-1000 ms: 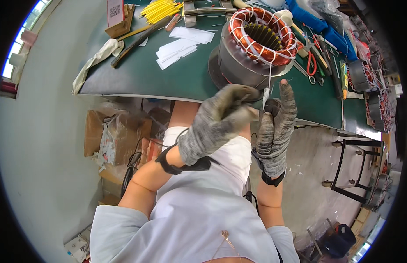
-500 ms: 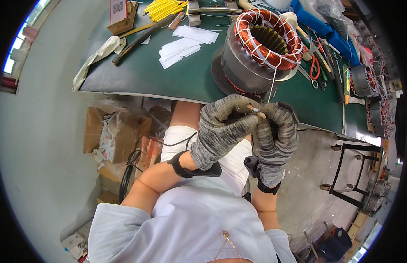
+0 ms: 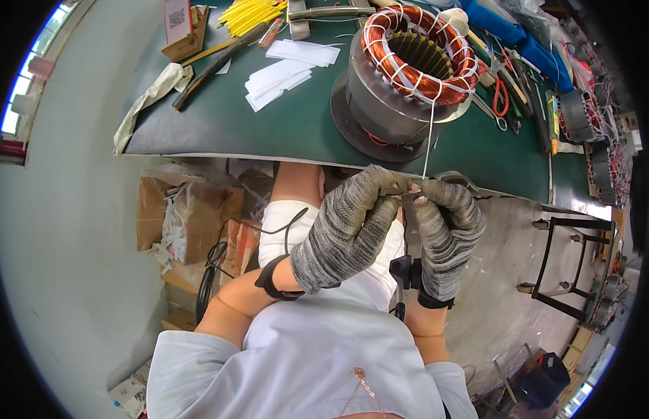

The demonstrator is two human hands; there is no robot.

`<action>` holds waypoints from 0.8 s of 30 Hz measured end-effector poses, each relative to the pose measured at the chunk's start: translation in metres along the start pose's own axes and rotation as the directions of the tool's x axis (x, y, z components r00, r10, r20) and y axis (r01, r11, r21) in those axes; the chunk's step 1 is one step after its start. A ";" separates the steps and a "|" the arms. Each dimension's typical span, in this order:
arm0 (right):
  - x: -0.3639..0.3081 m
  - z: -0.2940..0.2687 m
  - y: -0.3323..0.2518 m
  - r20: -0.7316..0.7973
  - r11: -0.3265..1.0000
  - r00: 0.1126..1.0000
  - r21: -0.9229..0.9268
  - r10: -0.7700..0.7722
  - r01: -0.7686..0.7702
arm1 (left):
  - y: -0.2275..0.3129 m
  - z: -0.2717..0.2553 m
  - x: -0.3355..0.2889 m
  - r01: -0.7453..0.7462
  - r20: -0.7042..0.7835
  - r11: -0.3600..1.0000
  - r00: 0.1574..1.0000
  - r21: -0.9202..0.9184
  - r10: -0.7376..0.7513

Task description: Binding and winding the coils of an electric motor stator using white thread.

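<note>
A motor stator (image 3: 391, 98) stands near the table's front edge, its copper winding (image 3: 447, 91) bound with white lacing. From the winding's near side a taut white cord (image 3: 430, 140) runs down to my fingertips in front of the edge. My right hand (image 3: 451, 230), in a grey knit glove with bare fingertips, pinches the cord's lower end. Gloved the same way, my left hand (image 3: 352, 227) is closed in a pinch against the right fingertips. A small thin piece shows between the two hands, too small to name.
White paper slips (image 3: 279, 80), yellow strips (image 3: 249, 15) and a dark stick (image 3: 216, 66) lie on the green table (image 3: 199, 129). Red-handled scissors (image 3: 501, 101) and other tools are at the right. A black wheeled frame (image 3: 576, 269) stands on the floor; an open carton (image 3: 153, 213) sits below the table.
Both hands have come down a little, away from the stator, and the fingertips have shifted their pinch. More of the white cord shows, stretched straight. The whole view has shifted slightly.
</note>
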State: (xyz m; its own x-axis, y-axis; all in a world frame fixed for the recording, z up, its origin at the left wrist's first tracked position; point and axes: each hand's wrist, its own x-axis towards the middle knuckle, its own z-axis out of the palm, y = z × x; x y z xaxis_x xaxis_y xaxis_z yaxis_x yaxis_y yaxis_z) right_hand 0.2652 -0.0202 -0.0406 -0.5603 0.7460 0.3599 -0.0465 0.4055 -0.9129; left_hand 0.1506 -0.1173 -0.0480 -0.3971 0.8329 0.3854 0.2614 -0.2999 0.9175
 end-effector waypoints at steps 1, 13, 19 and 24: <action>0.000 0.000 -0.001 -0.002 1.000 1.000 -0.001 0.004 -0.004 | 0.003 0.001 0.001 0.056 -0.004 0.998 0.998 -0.024 -0.056; 0.005 -0.005 -0.004 0.092 0.973 0.993 0.212 0.070 -0.088 | 0.009 0.003 0.000 0.170 -0.001 0.969 0.985 -0.180 -0.173; 0.005 -0.006 -0.004 0.069 0.986 0.998 0.164 0.004 -0.016 | 0.002 0.003 -0.001 0.066 -0.043 0.998 0.997 -0.023 -0.067; 0.005 -0.007 -0.004 0.103 0.972 0.988 0.193 0.111 -0.130 | 0.000 0.000 0.006 -0.075 -0.018 0.978 0.997 0.194 0.079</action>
State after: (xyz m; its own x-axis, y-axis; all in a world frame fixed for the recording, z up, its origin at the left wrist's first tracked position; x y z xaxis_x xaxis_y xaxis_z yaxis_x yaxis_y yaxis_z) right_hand 0.2684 -0.0138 -0.0337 -0.6444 0.7279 0.2343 -0.1326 0.1953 -0.9717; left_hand 0.1481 -0.1127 -0.0458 -0.3908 0.7980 0.4588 0.4560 -0.2651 0.8496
